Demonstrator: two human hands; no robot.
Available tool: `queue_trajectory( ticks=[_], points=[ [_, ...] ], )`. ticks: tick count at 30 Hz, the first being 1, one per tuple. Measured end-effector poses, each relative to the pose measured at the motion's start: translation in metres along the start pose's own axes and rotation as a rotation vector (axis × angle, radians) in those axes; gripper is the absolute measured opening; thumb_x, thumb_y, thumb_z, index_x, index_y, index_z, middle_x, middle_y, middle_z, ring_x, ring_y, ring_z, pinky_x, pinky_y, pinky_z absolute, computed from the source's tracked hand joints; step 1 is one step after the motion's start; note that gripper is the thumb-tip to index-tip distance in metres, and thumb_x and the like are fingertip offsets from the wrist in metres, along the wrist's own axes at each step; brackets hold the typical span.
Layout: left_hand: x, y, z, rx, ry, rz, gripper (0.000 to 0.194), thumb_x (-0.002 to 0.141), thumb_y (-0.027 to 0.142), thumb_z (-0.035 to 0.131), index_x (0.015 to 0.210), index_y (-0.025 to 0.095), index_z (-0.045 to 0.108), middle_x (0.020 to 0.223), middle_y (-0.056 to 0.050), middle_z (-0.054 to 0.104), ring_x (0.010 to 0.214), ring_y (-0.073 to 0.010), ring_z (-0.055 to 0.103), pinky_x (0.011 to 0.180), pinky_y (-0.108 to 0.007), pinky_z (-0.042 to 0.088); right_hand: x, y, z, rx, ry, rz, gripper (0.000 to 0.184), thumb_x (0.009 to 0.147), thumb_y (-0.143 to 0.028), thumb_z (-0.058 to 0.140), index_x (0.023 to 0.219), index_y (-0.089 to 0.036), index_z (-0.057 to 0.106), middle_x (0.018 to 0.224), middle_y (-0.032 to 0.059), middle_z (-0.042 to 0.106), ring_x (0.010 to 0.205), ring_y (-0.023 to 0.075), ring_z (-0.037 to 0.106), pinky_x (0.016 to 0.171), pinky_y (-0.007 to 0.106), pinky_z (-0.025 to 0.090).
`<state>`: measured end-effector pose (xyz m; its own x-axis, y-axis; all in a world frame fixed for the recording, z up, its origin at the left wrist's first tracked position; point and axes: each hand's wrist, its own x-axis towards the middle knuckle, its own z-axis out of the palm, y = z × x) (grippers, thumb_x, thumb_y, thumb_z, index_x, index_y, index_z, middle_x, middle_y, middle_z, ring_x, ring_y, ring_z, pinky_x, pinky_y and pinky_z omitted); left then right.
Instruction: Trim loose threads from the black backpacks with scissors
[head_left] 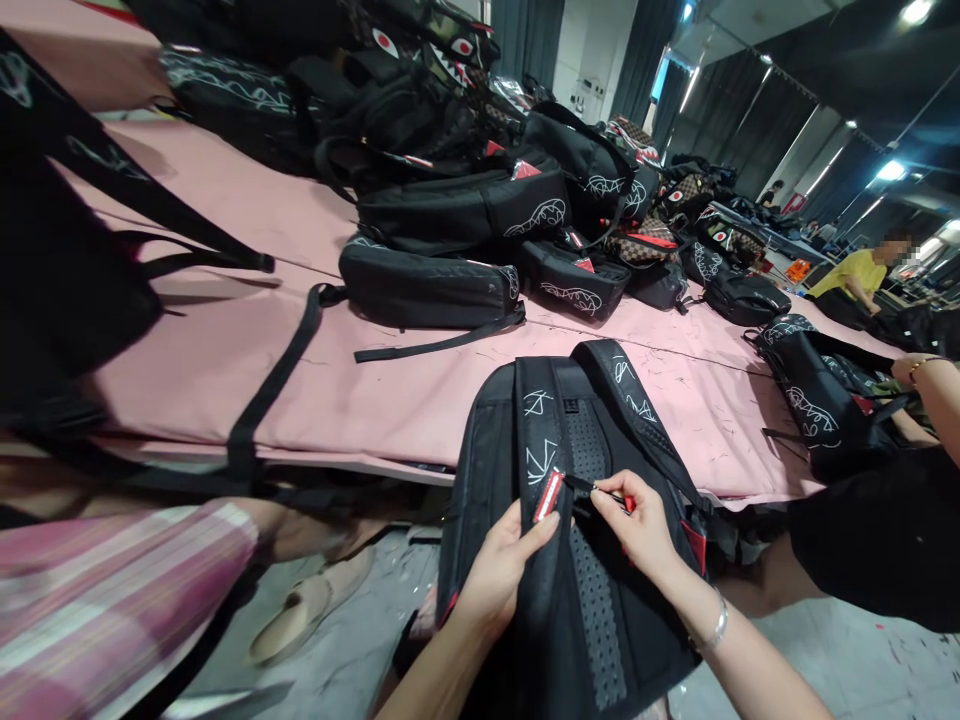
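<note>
A black backpack (487, 440) leans back-side up against the table edge, its padded shoulder straps printed with white scribbles. My left hand (499, 570) is closed around the nearer shoulder strap (537, 405), the thumb by a red-and-white label patch (549, 497). Pinched in my right hand (634, 520) is a pair of small thread snips (581, 484), dark-bladed with red showing at the handle. Their tip points at the strap beside the label's upper end; whether it touches cannot be seen. The far shoulder strap (634, 395) lies loose.
Black backpacks (457, 210) with scribble prints are piled along the pink-covered table (420, 400). Loose thread bits lie on the cloth. On the right, a co-worker's arm (937, 390) reaches to another backpack (802, 390). At left, someone in plaid (97, 600) sits close, beside a dark bag.
</note>
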<state>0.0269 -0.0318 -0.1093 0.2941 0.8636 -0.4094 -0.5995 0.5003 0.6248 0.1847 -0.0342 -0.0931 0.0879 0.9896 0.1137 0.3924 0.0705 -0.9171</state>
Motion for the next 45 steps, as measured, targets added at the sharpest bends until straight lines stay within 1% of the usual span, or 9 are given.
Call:
queue_trajectory(
  ticks=[5,9,19,25,29,34,37,40,45],
  points=[
    [0.0,0.001,-0.001,0.03,0.013,0.023,0.049,0.053,0.026,0.079,0.098,0.016,0.062,0.09,-0.005,0.07,0.089,-0.0218,0.062,0.082,-0.03,0.045,0.009,-0.006,-0.007,-0.087,-0.085,-0.027,0.02,0.076,-0.037,0.059,0.08,-0.017,0.062,0.072,0.001,0.061,0.064,0.0131,0.051,0.061,0.026,0.039],
    [0.0,0.0,-0.002,-0.005,-0.013,0.014,0.049,0.054,0.025,0.078,0.1,0.017,0.062,0.095,-0.007,0.069,0.096,-0.0234,0.061,0.085,-0.032,0.045,0.015,-0.005,-0.009,-0.042,-0.124,-0.032,0.02,0.075,-0.037,0.059,0.078,-0.018,0.061,0.072,0.0009,0.061,0.064,0.0128,0.051,0.06,0.025,0.039],
    [0.003,-0.003,-0.005,0.05,0.016,0.028,0.051,0.054,0.029,0.078,0.101,0.017,0.063,0.094,-0.007,0.069,0.087,-0.0226,0.063,0.081,-0.032,0.046,0.018,-0.016,0.001,-0.135,-0.131,-0.116,0.018,0.078,-0.035,0.057,0.08,-0.018,0.062,0.073,0.0018,0.063,0.062,0.013,0.054,0.057,0.025,0.041],
    [0.002,0.0,-0.008,0.144,0.027,0.097,0.045,0.057,0.032,0.076,0.097,0.015,0.063,0.082,-0.006,0.07,0.075,-0.0211,0.063,0.074,-0.031,0.048,0.038,-0.011,-0.001,0.029,-0.132,-0.049,0.019,0.071,-0.036,0.064,0.076,-0.018,0.063,0.072,0.0018,0.063,0.064,0.0135,0.055,0.06,0.026,0.043],
    [-0.009,0.032,-0.013,0.265,0.01,0.182,0.044,0.055,0.022,0.076,0.097,0.017,0.065,0.099,-0.008,0.068,0.096,-0.0248,0.06,0.085,-0.031,0.044,0.063,-0.012,-0.011,0.104,-0.317,-0.004,0.024,0.064,-0.038,0.071,0.074,-0.017,0.065,0.069,0.0008,0.064,0.059,0.0121,0.054,0.057,0.025,0.043],
    [-0.012,0.065,-0.041,0.422,-0.025,0.246,0.048,0.051,0.02,0.077,0.099,0.019,0.067,0.107,-0.008,0.066,0.106,-0.0279,0.055,0.095,-0.033,0.038,0.088,-0.017,-0.006,0.093,-0.496,-0.053,0.022,0.065,-0.036,0.071,0.077,-0.018,0.066,0.074,0.0008,0.065,0.062,0.0113,0.055,0.059,0.024,0.043],
    [-0.009,0.068,-0.055,0.469,-0.07,0.218,0.046,0.055,0.025,0.075,0.101,0.02,0.067,0.111,-0.009,0.064,0.111,-0.0299,0.052,0.099,-0.036,0.034,0.097,-0.017,0.006,0.09,-0.603,-0.065,0.024,0.066,-0.037,0.07,0.079,-0.017,0.066,0.074,0.0008,0.064,0.062,0.0108,0.055,0.057,0.023,0.042],
    [-0.008,0.067,-0.06,0.441,-0.091,0.206,0.047,0.056,0.027,0.074,0.102,0.021,0.066,0.113,-0.008,0.063,0.114,-0.0311,0.049,0.1,-0.04,0.032,0.105,-0.016,0.016,0.073,-0.684,-0.067,0.024,0.067,-0.036,0.07,0.08,-0.016,0.066,0.073,0.0005,0.064,0.058,0.0094,0.052,0.054,0.022,0.04],
    [-0.007,0.067,-0.061,0.431,-0.126,0.186,0.048,0.058,0.028,0.072,0.105,0.02,0.064,0.114,-0.008,0.063,0.111,-0.0287,0.052,0.095,-0.033,0.038,0.115,-0.019,0.022,0.047,-0.78,-0.072,0.022,0.067,-0.033,0.071,0.08,-0.017,0.066,0.076,0.0007,0.065,0.061,0.0097,0.055,0.058,0.022,0.042]
  ],
)
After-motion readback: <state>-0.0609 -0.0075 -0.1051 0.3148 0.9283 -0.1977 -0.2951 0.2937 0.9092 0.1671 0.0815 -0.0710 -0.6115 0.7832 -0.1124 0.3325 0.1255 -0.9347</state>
